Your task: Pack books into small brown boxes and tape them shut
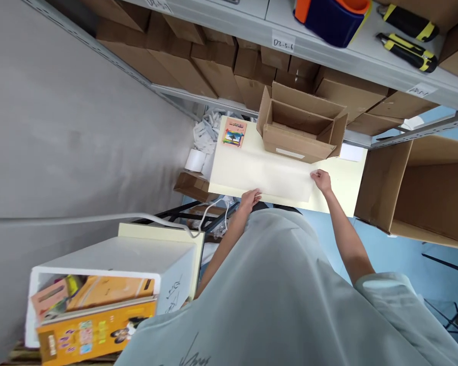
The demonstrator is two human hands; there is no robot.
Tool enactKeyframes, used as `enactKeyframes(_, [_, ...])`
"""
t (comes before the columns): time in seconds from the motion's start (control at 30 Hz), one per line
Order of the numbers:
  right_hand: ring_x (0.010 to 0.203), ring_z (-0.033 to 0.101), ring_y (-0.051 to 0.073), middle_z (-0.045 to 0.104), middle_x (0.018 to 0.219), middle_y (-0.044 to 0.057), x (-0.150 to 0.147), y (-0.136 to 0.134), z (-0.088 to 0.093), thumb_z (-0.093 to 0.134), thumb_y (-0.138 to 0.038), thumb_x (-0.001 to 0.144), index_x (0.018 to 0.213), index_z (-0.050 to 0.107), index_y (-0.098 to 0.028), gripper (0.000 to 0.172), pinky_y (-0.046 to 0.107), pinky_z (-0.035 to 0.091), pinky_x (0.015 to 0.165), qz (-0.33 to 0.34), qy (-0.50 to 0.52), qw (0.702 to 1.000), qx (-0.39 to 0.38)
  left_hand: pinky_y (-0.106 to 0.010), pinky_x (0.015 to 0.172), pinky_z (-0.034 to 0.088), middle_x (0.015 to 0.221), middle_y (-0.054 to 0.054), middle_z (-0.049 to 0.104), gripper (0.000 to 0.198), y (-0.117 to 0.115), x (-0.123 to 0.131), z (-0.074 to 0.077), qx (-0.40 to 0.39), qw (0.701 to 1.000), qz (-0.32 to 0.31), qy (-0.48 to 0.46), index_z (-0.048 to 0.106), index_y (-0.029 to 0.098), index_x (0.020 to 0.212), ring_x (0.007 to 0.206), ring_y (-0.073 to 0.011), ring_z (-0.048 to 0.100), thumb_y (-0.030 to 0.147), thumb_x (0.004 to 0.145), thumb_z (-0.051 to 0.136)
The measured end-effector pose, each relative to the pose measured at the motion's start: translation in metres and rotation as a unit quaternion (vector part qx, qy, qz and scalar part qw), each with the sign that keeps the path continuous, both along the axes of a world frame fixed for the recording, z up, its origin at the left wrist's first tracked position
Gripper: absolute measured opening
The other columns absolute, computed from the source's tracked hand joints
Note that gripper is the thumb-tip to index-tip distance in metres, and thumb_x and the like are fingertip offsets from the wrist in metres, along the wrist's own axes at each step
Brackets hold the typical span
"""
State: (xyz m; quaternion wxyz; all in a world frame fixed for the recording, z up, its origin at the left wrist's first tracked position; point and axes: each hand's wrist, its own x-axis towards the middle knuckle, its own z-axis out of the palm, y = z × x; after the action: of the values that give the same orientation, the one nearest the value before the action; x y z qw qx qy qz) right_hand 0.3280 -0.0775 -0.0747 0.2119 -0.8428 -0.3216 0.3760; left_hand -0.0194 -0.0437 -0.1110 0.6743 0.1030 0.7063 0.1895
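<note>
A thin, pale, translucent sheet (277, 175) lies across the cream tabletop (338, 190); its exact material is hard to tell. My right hand (321, 180) pinches it near its far right corner. At the near edge of the table, my left hand (251, 199) has its fingers closed on the sheet's front edge. An open cardboard box (290, 145) stands behind the sheet, between and beyond both hands. Toward the table's far left corner lies a small pink booklet (234, 133) with a tree picture, apart from my hands.
Brown cartons (217, 66) fill the shelf behind. Two utility knives (408, 51) and a blue-orange tape dispenser (332, 20) rest on the upper shelf. A large open carton (383, 188) flanks the table's right. At lower left, a white foam box (152, 254) holds books; a white cable (168, 223) passes above.
</note>
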Motion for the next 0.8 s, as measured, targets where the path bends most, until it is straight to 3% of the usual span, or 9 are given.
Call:
enactKeyframes(0.07, [0.088, 0.067, 0.028, 0.073, 0.086, 0.009, -0.009, -0.002, 0.0, 0.067, -0.039, 0.087, 0.088, 0.064, -0.024, 0.016, 0.038, 0.053, 0.085, -0.012, -0.066, 0.997, -0.023, -0.022, 0.063, 0.053, 0.074, -0.004, 0.076, 0.019, 0.0, -0.001, -0.006, 0.001, 1.0, -0.013, 0.005, 0.07, 0.018, 0.079, 0.058, -0.0102, 0.066, 0.019, 0.078, 0.089])
enactKeyframes(0.13, [0.107, 0.069, 0.033, 0.074, 0.117, 0.019, -0.025, -0.004, 0.003, 0.062, -0.033, 0.092, 0.117, 0.068, -0.017, 0.031, 0.043, 0.055, 0.095, -0.012, -0.158, 0.987, -0.03, -0.022, 0.062, 0.052, 0.075, -0.005, 0.077, 0.017, -0.001, -0.005, -0.009, 0.004, 1.0, -0.027, 0.006, 0.071, 0.018, 0.078, 0.059, -0.0111, 0.066, 0.018, 0.078, 0.088])
enactKeyframes(0.2, [0.122, 0.066, 0.037, 0.067, 0.136, 0.025, -0.048, -0.005, 0.007, 0.057, -0.032, 0.097, 0.136, 0.064, -0.012, 0.044, 0.049, 0.054, 0.104, 0.021, -0.214, 0.977, -0.012, -0.023, 0.06, 0.05, 0.076, -0.006, 0.079, 0.016, -0.002, -0.01, -0.009, 0.003, 0.999, -0.044, 0.007, 0.072, 0.018, 0.075, 0.059, -0.0125, 0.067, 0.019, 0.079, 0.087])
enactKeyframes(0.33, [0.127, 0.064, 0.037, 0.066, 0.135, 0.023, -0.108, 0.007, 0.008, 0.053, -0.031, 0.102, 0.135, 0.069, -0.014, 0.04, 0.05, 0.053, 0.112, 0.161, -0.168, 0.972, 0.035, -0.029, 0.055, 0.049, 0.071, -0.012, 0.079, 0.018, -0.003, -0.021, -0.004, -0.018, 0.995, -0.095, -0.017, 0.074, 0.018, 0.069, 0.053, -0.018, 0.065, 0.023, 0.079, 0.088])
enactKeyframes(0.43, [0.125, 0.066, 0.035, 0.069, 0.132, 0.019, -0.157, 0.03, 0.005, 0.055, -0.03, 0.102, 0.131, 0.072, -0.017, 0.036, 0.049, 0.055, 0.111, 0.237, -0.109, 0.964, 0.051, -0.033, 0.054, 0.049, 0.064, -0.014, 0.076, 0.02, 0.009, -0.033, 0.001, -0.017, 0.991, -0.123, -0.042, 0.076, 0.017, 0.068, 0.05, -0.0227, 0.065, 0.026, 0.076, 0.093])
enactKeyframes(0.53, [0.118, 0.07, 0.033, 0.071, 0.129, 0.017, -0.202, 0.066, 0.003, 0.053, -0.03, 0.104, 0.132, 0.073, -0.018, 0.036, 0.047, 0.057, 0.107, 0.272, -0.062, 0.958, 0.061, -0.033, 0.061, 0.052, 0.071, -0.011, 0.078, 0.017, 0.044, -0.051, 0.002, 0.035, 0.993, -0.109, -0.043, 0.078, 0.019, 0.074, 0.058, -0.023, 0.07, 0.027, 0.078, 0.092])
enactKeyframes(0.63, [0.12, 0.072, 0.032, 0.069, 0.138, 0.016, -0.242, 0.114, 0.002, 0.051, -0.032, 0.107, 0.14, 0.07, -0.019, 0.04, 0.046, 0.057, 0.11, 0.293, -0.034, 0.953, 0.077, -0.029, 0.074, 0.056, 0.094, -0.007, 0.082, 0.009, 0.101, -0.073, -0.001, 0.11, 0.991, -0.067, -0.021, 0.079, 0.024, 0.089, 0.08, -0.0219, 0.076, 0.023, 0.083, 0.086])
enactKeyframes(0.73, [0.144, 0.059, 0.033, 0.052, 0.166, 0.017, -0.278, 0.161, -0.006, 0.05, -0.029, 0.108, 0.152, 0.063, -0.016, 0.048, 0.047, 0.048, 0.124, 0.34, -0.031, 0.936, 0.088, -0.031, 0.095, 0.057, 0.118, -0.009, 0.077, 0.018, 0.164, -0.087, -0.007, 0.24, 0.969, -0.035, 0.057, 0.076, 0.024, 0.099, 0.106, -0.0245, 0.075, 0.018, 0.084, 0.081])
enactKeyframes(0.8, [0.157, 0.046, 0.035, 0.038, 0.177, 0.019, -0.299, 0.184, -0.016, 0.051, -0.024, 0.106, 0.159, 0.055, -0.011, 0.055, 0.049, 0.041, 0.13, 0.365, -0.038, 0.928, 0.063, -0.036, 0.109, 0.053, 0.128, -0.013, 0.073, 0.023, 0.199, -0.091, -0.011, 0.29, 0.948, -0.069, 0.108, 0.073, 0.022, 0.103, 0.119, -0.0276, 0.071, 0.014, 0.083, 0.078])
